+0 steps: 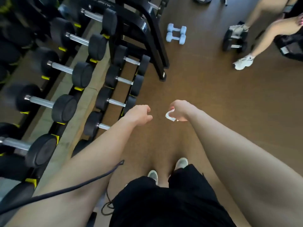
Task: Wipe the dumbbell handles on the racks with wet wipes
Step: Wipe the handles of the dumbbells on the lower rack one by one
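I stand beside black dumbbell racks on my left. Large dumbbells with steel handles fill the upper rack, and smaller ones lie on the low rack near my left hand. My left hand hangs over the floor just right of the low rack, its fingers loosely curled and holding nothing. My right hand grips a crumpled white wet wipe, a hand's width to the right of my left hand. Neither hand touches a dumbbell.
A black equipment frame stands ahead on the brown floor. Two light blue dumbbells lie past it. Another person's legs and white shoes are at the upper right beside black dumbbells on the floor. A dark cord crosses my left arm.
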Tool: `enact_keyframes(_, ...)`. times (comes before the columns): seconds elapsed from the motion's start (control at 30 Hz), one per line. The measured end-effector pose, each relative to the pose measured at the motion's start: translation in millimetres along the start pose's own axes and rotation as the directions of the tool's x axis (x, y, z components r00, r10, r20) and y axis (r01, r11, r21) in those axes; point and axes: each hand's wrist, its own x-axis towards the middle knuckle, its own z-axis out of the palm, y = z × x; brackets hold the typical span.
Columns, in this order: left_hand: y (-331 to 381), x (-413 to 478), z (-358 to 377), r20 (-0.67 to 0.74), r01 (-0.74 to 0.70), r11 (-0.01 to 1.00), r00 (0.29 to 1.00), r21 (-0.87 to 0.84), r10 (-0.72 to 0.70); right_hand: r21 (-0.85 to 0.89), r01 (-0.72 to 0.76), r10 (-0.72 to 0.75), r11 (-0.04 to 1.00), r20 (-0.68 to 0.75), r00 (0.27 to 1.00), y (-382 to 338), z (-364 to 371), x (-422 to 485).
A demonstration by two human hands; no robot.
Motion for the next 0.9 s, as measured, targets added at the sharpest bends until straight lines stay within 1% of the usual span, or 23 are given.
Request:
enact_keyframes(0.13,-8,51,-21,-0.008,0.068,0.996,0.998,-0.066,-0.068,-0.087,0.071,-0.068,0.994,0.038,0.997,-15,-31,72)
enact_keyframes(0.23,-4,98,-39,-0.012,0.129,0.988,0.991,-0.083,-0.131,-0.136,0.112,-0.103,0.984,0.069,0.992,-14,-62,131)
enact_keyframes(0.47,26,203,-95,-0.065,0.274,0.942,0.954,-0.196,-0.291,-0.255,0.282,-0.245,0.925,0.167,0.955,-13,-165,255)
enact_keyframes(0.57,36,239,-120,-0.084,0.294,0.919,0.942,-0.263,-0.325,-0.268,0.341,-0.29,0.901,0.212,0.933,-21,-208,301)
enact_keyframes(0.67,35,275,-141,-0.09,0.332,0.896,0.924,-0.295,-0.372,-0.295,0.388,-0.324,0.873,0.243,0.914,-34,-239,346)
enact_keyframes(0.9,10,378,-181,-0.115,0.383,0.827,0.878,-0.412,-0.464,-0.395,0.493,-0.39,0.775,0.315,0.865,-75,-277,460)
